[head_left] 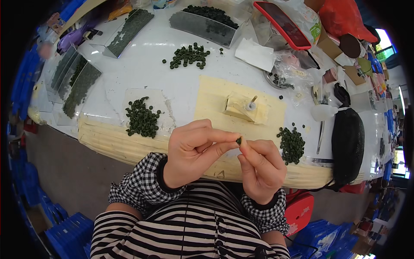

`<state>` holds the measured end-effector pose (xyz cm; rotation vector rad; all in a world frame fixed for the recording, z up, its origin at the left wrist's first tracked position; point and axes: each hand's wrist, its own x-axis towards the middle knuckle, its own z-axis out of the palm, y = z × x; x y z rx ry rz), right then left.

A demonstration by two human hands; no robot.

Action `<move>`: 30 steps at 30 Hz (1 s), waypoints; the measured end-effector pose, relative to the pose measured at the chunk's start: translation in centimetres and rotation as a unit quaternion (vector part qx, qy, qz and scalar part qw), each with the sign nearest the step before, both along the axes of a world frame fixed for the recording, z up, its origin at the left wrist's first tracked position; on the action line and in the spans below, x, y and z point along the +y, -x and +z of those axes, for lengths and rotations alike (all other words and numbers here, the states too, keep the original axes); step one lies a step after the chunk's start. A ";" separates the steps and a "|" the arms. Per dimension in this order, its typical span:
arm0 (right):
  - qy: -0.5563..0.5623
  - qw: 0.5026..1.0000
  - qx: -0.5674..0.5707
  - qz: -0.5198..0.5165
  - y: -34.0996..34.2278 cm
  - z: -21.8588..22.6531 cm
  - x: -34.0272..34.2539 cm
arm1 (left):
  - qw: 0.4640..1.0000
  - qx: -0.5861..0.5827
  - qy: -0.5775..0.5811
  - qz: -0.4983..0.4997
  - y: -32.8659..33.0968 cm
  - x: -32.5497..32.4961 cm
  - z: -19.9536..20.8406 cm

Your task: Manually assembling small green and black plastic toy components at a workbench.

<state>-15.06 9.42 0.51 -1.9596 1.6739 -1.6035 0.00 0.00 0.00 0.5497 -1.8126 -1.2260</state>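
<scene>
Between my two hands, over the table's front edge, is a small dark green round piece point(239, 141). My left hand point(196, 149) pinches it from the left with thumb and forefinger. From the right, the thumb and forefinger of my right hand point(262, 166) close on the same piece. A small block fixture with an upright pin point(241, 107) stands just beyond my fingers on a yellow sheet point(209, 93). One pile of green pieces point(142, 118) lies left of my hands, another pile point(292, 145) to their right.
A third green heap point(189, 56) lies farther back. Clear trays with green pieces point(206, 26) stand at the back and left. A red-cased phone point(283, 25) leans at the back right. Along the right lie a black pouch point(347, 144), tweezers point(320, 137) and a white bottle point(323, 112).
</scene>
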 end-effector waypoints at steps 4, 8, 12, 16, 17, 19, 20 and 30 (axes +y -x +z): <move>0.008 1.000 -0.010 -0.004 0.0 0.0 -0.2 | 1.000 0.009 -0.005 0.006 0.2 0.0 0.0; 0.025 0.999 0.018 -0.022 -0.1 -0.2 -0.3 | 1.000 -0.003 -0.025 0.011 0.0 0.0 0.2; 0.035 0.998 0.042 -0.030 -0.1 -0.1 -0.3 | 1.000 0.013 -0.016 0.006 0.1 0.0 0.0; 0.037 0.998 0.038 -0.030 0.0 -0.3 -0.2 | 1.000 0.017 -0.011 0.007 0.2 0.1 -0.1; 0.037 0.998 0.036 -0.029 0.0 -0.3 -0.2 | 1.000 0.019 -0.012 0.007 0.2 0.1 -0.1; 0.034 0.999 0.032 -0.027 0.0 -0.3 -0.1 | 1.000 0.020 -0.011 0.005 0.2 0.1 -0.1; 0.033 0.999 0.030 -0.026 -0.1 -0.3 -0.1 | 1.000 0.021 -0.011 0.004 0.2 0.1 -0.1; 0.036 0.999 0.027 -0.028 0.0 -0.2 -0.1 | 1.000 0.012 -0.016 -0.006 0.1 0.1 0.1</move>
